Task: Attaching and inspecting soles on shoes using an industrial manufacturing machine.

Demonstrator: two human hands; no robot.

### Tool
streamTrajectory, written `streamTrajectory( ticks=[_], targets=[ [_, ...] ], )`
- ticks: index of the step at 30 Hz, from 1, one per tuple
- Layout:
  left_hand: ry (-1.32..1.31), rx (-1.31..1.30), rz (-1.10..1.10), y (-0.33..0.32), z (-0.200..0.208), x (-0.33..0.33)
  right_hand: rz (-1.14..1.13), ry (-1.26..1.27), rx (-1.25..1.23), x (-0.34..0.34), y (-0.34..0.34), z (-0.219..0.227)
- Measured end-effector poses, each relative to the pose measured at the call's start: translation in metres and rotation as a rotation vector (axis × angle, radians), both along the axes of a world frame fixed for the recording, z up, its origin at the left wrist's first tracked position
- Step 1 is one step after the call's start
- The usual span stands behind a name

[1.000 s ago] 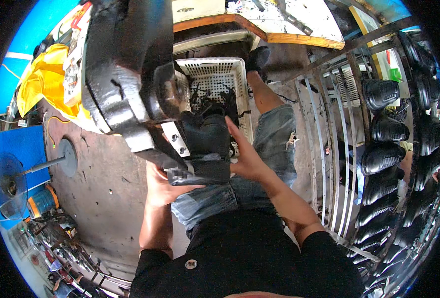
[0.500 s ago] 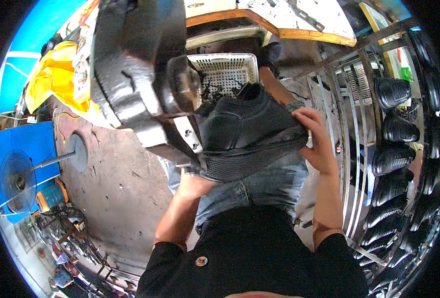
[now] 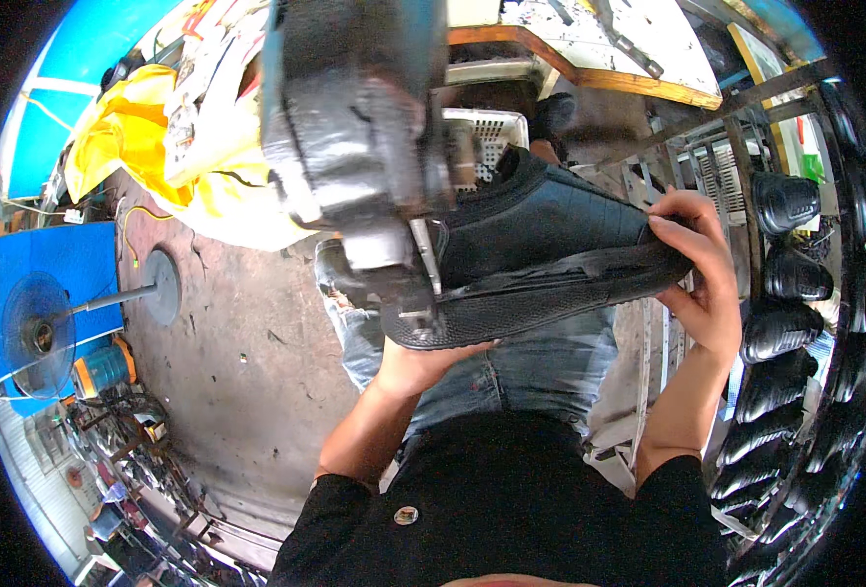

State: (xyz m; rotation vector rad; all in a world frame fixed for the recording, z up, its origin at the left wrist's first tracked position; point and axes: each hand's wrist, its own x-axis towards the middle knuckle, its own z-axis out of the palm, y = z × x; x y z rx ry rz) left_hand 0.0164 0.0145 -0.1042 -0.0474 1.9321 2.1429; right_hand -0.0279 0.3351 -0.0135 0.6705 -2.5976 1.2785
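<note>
Against the grey machine (image 3: 355,147), a black shoe (image 3: 541,254) lies on its side; the right hand (image 3: 702,274) curls closed around its toe, the left hand (image 3: 418,362) cups the heel from underneath.

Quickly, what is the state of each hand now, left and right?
Left hand: under the sole of the black shoe, supporting it at the machine end; grip not visible.
Right hand: closed on the shoe's other end.
</note>
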Motion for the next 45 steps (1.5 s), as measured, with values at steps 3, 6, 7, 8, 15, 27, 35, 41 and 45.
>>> streamTrajectory(
  ticks=[3,6,7,8,15,27,35,41,45],
  targets=[
    [-0.114,0.184,0.118,-0.015,-0.004,0.004,0.023,-0.001,0.006,-0.007,-0.011,-0.006],
    [-0.375,0.676,0.111,-0.052,-0.017,0.002,0.066,-0.009,0.016,-0.012,-0.021,-0.024],
    [-0.223,0.805,0.088,-0.044,-0.002,0.004,0.09,-0.038,-0.034,-0.012,-0.028,-0.034],
    [-0.224,0.807,0.097,-0.049,0.004,0.006,0.113,-0.067,-0.085,-0.012,-0.035,-0.044],
    [-0.194,0.396,0.2,-0.093,0.007,0.016,0.251,-0.232,-0.233,-0.02,-0.089,-0.096],
    [-0.052,0.282,0.428,-0.098,-0.033,0.063,-0.534,-0.574,-0.442,-0.023,-0.138,-0.277],
    [0.09,-0.129,0.035,-0.07,-0.062,0.089,-0.222,-1.131,-1.696,-0.01,-0.123,-0.177],
    [0.196,-0.22,-0.047,-0.032,-0.083,0.09,-0.139,-0.894,-1.517,0.004,-0.093,-0.128],
    [0.302,-0.226,-0.06,-0.024,-0.088,0.092,-0.019,-0.751,-1.406,0.011,-0.083,-0.098]
  ],
)
